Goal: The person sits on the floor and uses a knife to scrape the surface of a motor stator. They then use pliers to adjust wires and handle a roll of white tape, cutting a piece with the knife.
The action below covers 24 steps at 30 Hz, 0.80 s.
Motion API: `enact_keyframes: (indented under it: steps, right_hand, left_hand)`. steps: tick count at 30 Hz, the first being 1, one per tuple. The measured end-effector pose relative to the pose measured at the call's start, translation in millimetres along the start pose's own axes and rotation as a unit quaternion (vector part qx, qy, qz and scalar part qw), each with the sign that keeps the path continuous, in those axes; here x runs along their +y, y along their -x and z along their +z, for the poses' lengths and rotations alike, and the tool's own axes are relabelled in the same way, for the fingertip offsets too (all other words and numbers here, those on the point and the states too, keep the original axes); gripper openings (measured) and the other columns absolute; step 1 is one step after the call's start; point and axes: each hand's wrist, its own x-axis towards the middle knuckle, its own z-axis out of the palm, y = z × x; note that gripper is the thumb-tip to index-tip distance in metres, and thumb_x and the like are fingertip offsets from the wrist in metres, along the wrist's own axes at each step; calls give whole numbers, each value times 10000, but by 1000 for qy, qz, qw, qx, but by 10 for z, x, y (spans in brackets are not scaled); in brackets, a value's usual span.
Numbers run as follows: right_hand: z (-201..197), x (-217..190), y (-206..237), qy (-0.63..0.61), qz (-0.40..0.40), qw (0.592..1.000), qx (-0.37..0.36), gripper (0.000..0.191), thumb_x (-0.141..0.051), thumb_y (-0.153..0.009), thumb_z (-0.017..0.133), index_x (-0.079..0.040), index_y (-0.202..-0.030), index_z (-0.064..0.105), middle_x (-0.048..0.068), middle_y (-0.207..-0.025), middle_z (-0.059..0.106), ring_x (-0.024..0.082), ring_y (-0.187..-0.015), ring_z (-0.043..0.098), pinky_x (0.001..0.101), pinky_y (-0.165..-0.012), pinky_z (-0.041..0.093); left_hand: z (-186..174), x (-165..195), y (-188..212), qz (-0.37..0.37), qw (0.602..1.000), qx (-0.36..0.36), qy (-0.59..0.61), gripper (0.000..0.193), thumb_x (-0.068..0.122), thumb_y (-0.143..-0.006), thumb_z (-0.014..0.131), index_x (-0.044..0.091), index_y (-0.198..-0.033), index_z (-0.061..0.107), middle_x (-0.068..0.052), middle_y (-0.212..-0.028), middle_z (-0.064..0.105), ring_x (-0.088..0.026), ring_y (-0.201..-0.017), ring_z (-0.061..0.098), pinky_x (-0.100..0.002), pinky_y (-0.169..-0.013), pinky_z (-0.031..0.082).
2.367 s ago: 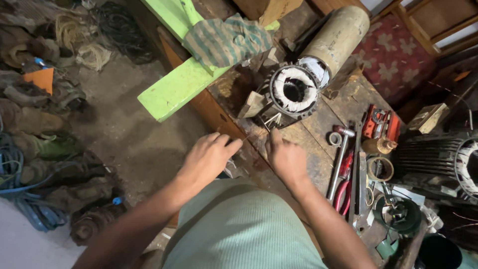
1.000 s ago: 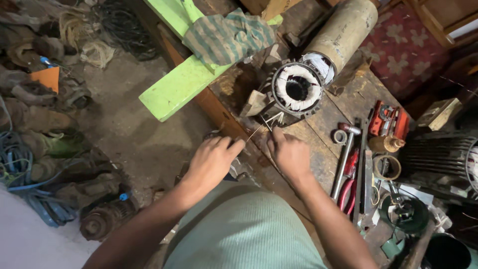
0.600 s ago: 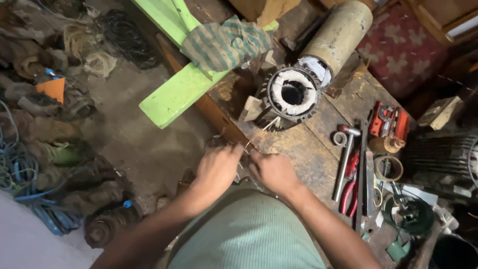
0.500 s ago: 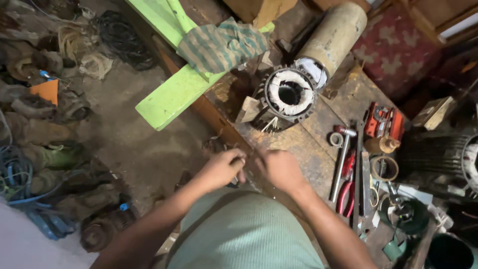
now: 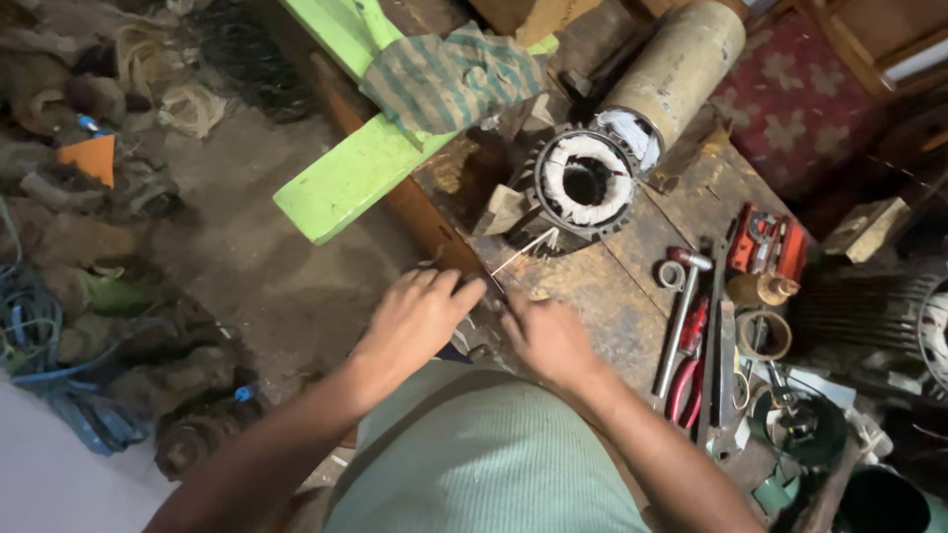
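Note:
My left hand [image 5: 420, 318] lies palm down on the near edge of a worn wooden bench [image 5: 602, 286], fingers stretched out. My right hand [image 5: 546, 336] rests just to its right with the fingers curled down, and what is under them is hidden. A thin white strip [image 5: 523, 248] runs from between the two sets of fingertips up to a round motor stator [image 5: 586, 183] with white windings, which stands on the bench beyond my hands. Whether either hand pinches the strip cannot be told.
A tan metal cylinder [image 5: 681, 59] lies behind the stator. A green plank [image 5: 341, 178] with a striped cloth [image 5: 444, 79] juts out left. A hammer [image 5: 681, 296], red pliers [image 5: 686, 370] and a tape roll [image 5: 762, 336] lie at the right. Scrap and blue cable [image 5: 39, 365] cover the floor.
Both hands drew together near my body about half a second ago, then moved forward again to the bench edge with the left fingers spread flat. The stator has stayed in place.

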Motion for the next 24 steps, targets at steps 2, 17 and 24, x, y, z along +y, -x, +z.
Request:
enact_keyframes:
  steps: [2,17,24]
  right_hand:
    - [77,48,-18,-15,43,999,-23,251,-272,-970,558,-75,-1115,614,189,-678,700,406,-590,686,512,-525,537]
    - [-232,-53,27,30,-17,982,185,131,-190,-938,602,-84,-1005,639,160,-716,672,363,-610,664,482,-562,518]
    - [69,-198,-85,79,-21,989,125,208,-300,-935,648,-98,-974,626,145,-641,651,357,-530,642,470,-490,515]
  left_hand:
    - [82,9,-2,14,1000,6,-16,295,116,-852,606,114,-1145,648,-124,-926,691,-298,-902,713,-439,-820,576]
    - [-137,-46,-119,-190,871,64,449,228,59,-925,527,99,-1133,613,-151,-1066,764,-326,-828,785,-406,-655,639]
    - [-215,-63,-52,-69,990,-71,102,345,30,-895,561,125,-1218,635,-187,-995,677,-374,-846,732,-463,-693,600]
